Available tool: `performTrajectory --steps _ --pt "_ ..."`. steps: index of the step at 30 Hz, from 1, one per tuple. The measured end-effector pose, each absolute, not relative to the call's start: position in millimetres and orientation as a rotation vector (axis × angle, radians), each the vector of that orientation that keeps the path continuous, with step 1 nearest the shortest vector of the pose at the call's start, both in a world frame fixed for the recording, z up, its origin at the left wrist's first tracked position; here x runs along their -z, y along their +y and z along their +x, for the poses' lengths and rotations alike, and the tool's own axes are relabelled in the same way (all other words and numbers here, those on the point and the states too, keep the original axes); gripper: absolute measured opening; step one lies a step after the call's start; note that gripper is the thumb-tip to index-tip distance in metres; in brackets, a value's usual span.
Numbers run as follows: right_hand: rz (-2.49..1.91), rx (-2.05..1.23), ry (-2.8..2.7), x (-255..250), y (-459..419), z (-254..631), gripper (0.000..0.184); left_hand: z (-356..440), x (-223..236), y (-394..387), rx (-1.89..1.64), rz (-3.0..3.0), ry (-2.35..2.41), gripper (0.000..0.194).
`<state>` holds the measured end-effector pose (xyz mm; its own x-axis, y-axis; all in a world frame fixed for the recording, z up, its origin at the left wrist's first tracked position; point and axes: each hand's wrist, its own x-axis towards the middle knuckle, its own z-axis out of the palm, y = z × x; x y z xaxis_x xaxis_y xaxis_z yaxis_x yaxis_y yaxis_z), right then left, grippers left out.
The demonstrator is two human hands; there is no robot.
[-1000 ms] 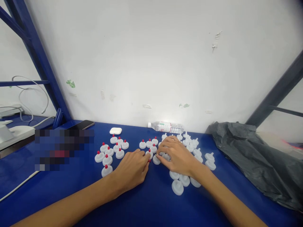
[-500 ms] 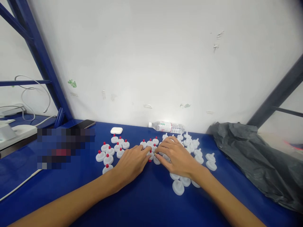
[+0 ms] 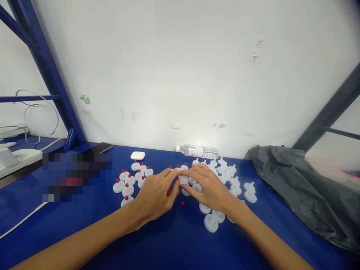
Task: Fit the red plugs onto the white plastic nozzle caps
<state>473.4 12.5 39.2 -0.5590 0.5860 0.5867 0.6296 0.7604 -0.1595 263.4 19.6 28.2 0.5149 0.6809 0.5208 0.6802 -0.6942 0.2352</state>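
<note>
My left hand (image 3: pixel 159 191) is closed, with thumb and fingertips pinching a small red cap (image 3: pixel 177 179). More red (image 3: pixel 168 192) shows beneath its fingers, partly hidden. Directly beside it, my right hand (image 3: pixel 206 185) grips a white disc-shaped nozzle lid (image 3: pixel 184 180) between thumb and fingers, its flat side partly covered. The cap and the lid meet at the fingertips; whether the cap sits on the spout I cannot tell. A loose red cap (image 3: pixel 182 203) lies on the blue table below the hands. Uncapped white nozzle lids (image 3: pixel 211 223) surround my right hand.
Several white lids with red caps (image 3: pixel 128 189) stand at left. A clear bottle (image 3: pixel 198 151) lies along the wall, near a white case (image 3: pixel 137 155). A phone (image 3: pixel 101 147) rests at the back left. Dark plastic sheeting (image 3: pixel 292 180) covers the right side.
My right hand has lifted a white lid up to my left fingertips. My left hand has turned and closed in on it. A loose red cap now shows on the table below.
</note>
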Motion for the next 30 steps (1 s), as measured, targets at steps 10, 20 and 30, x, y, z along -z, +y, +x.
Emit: performTrajectory --steps 10,20,30 --pt "-0.76 0.26 -2.272 -31.5 24.8 483.7 0.033 261.7 -25.9 23.4 -0.846 2.635 1.216 0.035" --pt "-1.324 0.464 -1.938 -38.0 56.4 554.8 0.02 263.0 -26.8 13.1 -0.815 2.704 0.962 0.024" --pt "-1.415 0.369 -2.07 -30.5 52.0 534.7 0.013 271.1 -16.0 4.3 -0.429 2.938 0.756 0.012"
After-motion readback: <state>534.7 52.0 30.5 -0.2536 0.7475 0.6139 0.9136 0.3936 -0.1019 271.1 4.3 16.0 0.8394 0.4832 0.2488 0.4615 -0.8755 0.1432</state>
